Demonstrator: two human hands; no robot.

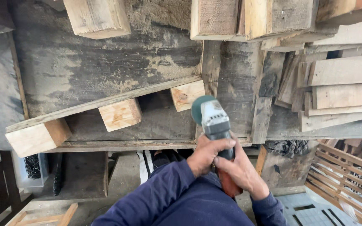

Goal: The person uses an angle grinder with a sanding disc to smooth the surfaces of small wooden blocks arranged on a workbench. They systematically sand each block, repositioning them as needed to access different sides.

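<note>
1. Left hand (206, 152) and right hand (243, 170) are both closed around the angle grinder (214, 125) at centre frame, apparently for steady control.
2. Its disc sits beside the slat-and-block piece (105, 104) on the workbench (84, 62).

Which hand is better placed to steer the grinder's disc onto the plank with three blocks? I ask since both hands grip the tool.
Probably the left hand: it grips the angle grinder nearer the disc; the right hand holds the rear handle.

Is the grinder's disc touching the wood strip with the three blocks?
No, the angle grinder, held in both the left hand and right hand, sits right of the wood strip, clear of its blocks.
</note>
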